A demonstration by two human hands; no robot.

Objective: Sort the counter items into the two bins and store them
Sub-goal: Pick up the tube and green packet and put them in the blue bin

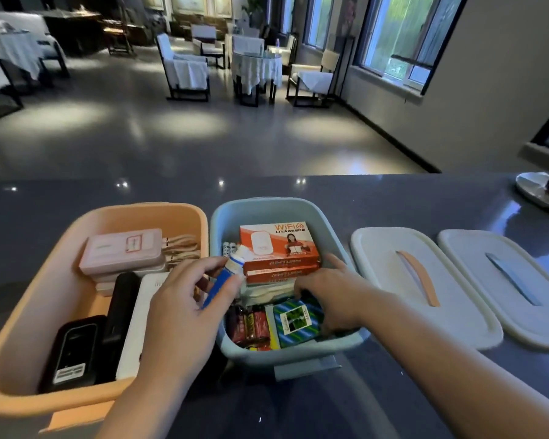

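Left grip (184, 299) pinched a small blue tube with a white cap (228, 275) between thumb and fingertips, holding it tilted over the seam where the two bins met, its capped end leaning toward the blue bin (267, 205). Right grip (327, 293) reached down into that blue bin with its fingers curled among the contents; whether it clasped anything could not be told, since the fingertips were hidden behind the items. Just beside that hand lay a green and blue patterned packet (295, 321), and next to it a bundle of red batteries (251, 326) near the bin's front wall. Farther back in the blue bin sat two stacked orange WiFi boxes (278, 248), with a few silver batteries (229, 248) upright at their left. The orange bin (146, 210) stood touching the blue one on its left side, and held a pink case (121, 251) stacked on paler boxes, some beige cables (183, 248) behind it, a black bar-shaped device (118, 315), a black device with a label (73, 353) and a white box (137, 324) partly covered by the left wrist. To the right of the bins, two pale lids lay flat on the dark surface (393, 198): one with an orange handle (419, 280) nearer the blue bin, one with a blue handle (509, 278) just beyond it, their edges overlapping.
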